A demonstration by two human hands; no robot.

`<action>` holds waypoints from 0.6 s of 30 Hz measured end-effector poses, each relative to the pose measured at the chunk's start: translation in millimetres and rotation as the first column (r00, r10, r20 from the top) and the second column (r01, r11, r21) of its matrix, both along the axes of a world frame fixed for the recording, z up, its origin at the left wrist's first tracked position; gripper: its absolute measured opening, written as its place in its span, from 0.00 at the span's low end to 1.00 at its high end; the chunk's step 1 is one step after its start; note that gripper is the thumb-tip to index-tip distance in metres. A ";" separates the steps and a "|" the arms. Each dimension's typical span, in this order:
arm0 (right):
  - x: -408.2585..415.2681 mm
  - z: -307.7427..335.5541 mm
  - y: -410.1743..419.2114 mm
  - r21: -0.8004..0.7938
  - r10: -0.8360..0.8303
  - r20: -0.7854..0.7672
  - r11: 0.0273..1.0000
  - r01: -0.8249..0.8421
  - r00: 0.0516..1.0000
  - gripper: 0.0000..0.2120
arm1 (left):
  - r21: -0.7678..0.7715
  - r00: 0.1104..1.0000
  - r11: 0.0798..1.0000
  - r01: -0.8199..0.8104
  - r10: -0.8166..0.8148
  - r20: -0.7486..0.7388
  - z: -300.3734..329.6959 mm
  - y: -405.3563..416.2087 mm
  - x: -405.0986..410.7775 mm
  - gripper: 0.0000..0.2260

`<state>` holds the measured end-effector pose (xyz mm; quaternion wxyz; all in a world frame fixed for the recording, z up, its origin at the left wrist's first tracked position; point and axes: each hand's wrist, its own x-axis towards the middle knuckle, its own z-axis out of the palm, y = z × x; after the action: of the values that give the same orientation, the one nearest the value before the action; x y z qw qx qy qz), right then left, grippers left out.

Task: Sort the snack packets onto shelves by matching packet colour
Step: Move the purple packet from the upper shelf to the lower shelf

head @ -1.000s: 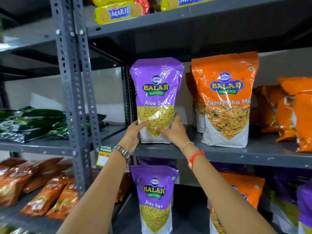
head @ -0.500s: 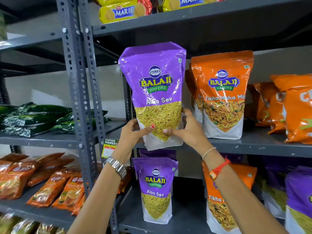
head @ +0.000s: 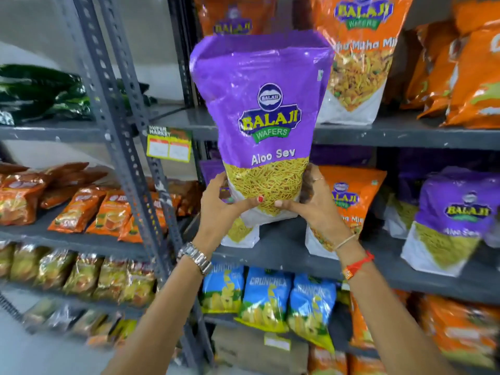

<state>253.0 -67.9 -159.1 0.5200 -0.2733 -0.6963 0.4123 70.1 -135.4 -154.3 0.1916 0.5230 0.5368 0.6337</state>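
A large purple Aloo Sev packet (head: 265,109) is upright in the air in front of the shelves. My left hand (head: 219,207) and my right hand (head: 313,209) both grip its bottom corners. Behind it, the upper shelf (head: 405,133) carries orange Tikha Mitha Mix packets (head: 359,66). The shelf below (head: 284,253) holds another purple Aloo Sev packet (head: 449,220) at the right, an orange packet (head: 349,201) behind my right hand, and a purple packet (head: 238,234) partly hidden behind my left hand.
A grey perforated upright (head: 113,109) with a yellow price tag (head: 169,144) stands left of the packet. Left shelves hold green packets (head: 40,93), small orange packets (head: 81,209) and golden packets (head: 81,274). Blue Crunchex packets (head: 265,296) sit lower down.
Both hands have lifted the purple packet off the upper shelf and brought it down and towards me. The view has tilted downward, showing lower shelves.
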 end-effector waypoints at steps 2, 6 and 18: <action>4.2 -29.3 -0.6 -0.044 0.014 0.037 0.999 -0.012 0.999 0.37 | -0.029 0.998 0.998 -0.050 0.051 0.036 -35.5 0.3 7.8 0.29; 9.9 -85.0 4.9 -0.151 0.034 0.094 0.988 -0.020 0.995 0.39 | -0.096 0.991 0.990 -0.101 0.109 0.083 -95.7 -1.4 25.7 0.26; 18.8 -184.9 61.6 -0.357 0.022 0.185 0.933 0.046 0.982 0.37 | -0.288 0.976 0.934 -0.212 0.218 -0.009 -182.2 48.9 58.6 0.30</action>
<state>271.9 -6.3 -344.1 0.3962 -0.4055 -0.6529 0.5024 128.8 -86.6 -336.5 0.2011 0.4206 0.6748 0.5721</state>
